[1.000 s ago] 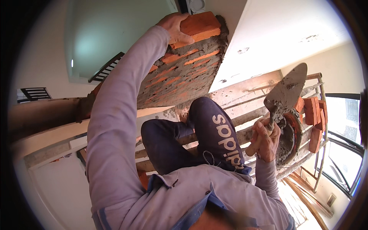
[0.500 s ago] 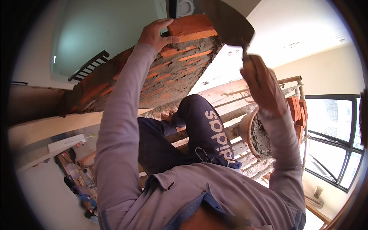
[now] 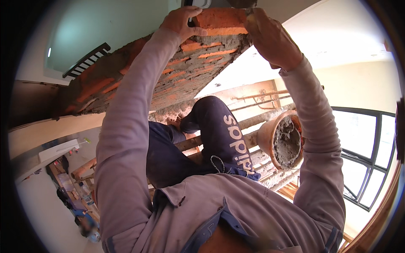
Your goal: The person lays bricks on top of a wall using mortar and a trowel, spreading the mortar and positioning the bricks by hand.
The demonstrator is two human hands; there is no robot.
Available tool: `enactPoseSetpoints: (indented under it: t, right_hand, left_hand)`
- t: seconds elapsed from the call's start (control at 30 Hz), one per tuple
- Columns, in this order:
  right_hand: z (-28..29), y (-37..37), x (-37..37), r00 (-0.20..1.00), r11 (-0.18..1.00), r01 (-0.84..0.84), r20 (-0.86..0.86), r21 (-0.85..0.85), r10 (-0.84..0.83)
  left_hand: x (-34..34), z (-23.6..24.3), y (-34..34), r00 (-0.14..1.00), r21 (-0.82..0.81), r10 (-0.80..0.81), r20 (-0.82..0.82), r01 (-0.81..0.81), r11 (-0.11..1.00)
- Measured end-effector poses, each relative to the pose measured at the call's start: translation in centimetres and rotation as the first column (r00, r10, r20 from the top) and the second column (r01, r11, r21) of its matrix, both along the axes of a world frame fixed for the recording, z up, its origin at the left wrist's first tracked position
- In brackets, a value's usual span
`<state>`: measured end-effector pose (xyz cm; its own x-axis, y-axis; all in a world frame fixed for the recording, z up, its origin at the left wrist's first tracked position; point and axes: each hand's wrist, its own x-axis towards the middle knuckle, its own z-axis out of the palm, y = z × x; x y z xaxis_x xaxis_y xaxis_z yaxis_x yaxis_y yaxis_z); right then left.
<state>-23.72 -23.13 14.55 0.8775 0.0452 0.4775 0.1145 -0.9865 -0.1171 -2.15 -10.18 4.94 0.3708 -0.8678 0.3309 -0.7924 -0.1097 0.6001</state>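
Landmark: the brick wall (image 3: 190,63). The loose brick (image 3: 221,20) lies at the top of the wall, toward its right end, long axis running left to right. Left hand (image 3: 182,23): grip closed on the brick's left end, the brick extending rightward from it; this is the nearer hand. Right hand (image 3: 272,40): grip wrapped round the trowel (image 3: 243,3), beside the wall's right end; contact with the brick unconfirmed.

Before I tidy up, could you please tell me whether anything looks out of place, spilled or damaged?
Below the held brick, mortar is smeared in ragged ridges over the wall rather than keeping to neat joints. Nothing else clearly stands out.
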Motion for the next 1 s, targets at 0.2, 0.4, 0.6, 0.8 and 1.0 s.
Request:
enactPoseSetpoints:
  t: [0.2, 0.4, 0.6, 0.8, 1.0]
  right_hand:
    - [3.6, 1.7, -0.5, 0.850, 0.852, 0.427, -0.457, 0.304, -0.263]
    - [0.9, -3.2, 0.2, 0.964, 0.998, -0.010, -0.264, -0.056, -0.005]
    - [2.6, -2.2, -1.6, 0.914, 0.940, 0.334, -0.264, 0.063, -0.307]
    - [2.2, -2.7, -1.8, 0.907, 0.923, 0.327, -0.340, 0.200, -0.248]
    - [2.8, 0.5, -0.9, 0.783, 0.879, 0.469, -0.501, 0.087, -0.368]
  left_hand:
    - [0.0, -1.3, 0.2, 0.998, -0.010, 0.013, 0.069, -0.013, 1.000]
    - [1.0, -1.7, -0.3, 0.991, -0.071, -0.083, 0.109, 0.091, 0.993]
    - [0.9, -2.2, -0.3, 0.977, -0.133, -0.059, 0.204, 0.087, 0.987]
    - [-0.2, 0.3, -0.5, 0.991, 0.138, -0.068, 0.111, 0.052, 0.989]
    - [1.3, -2.7, -0.4, 0.978, -0.037, -0.069, 0.199, 0.078, 0.996]
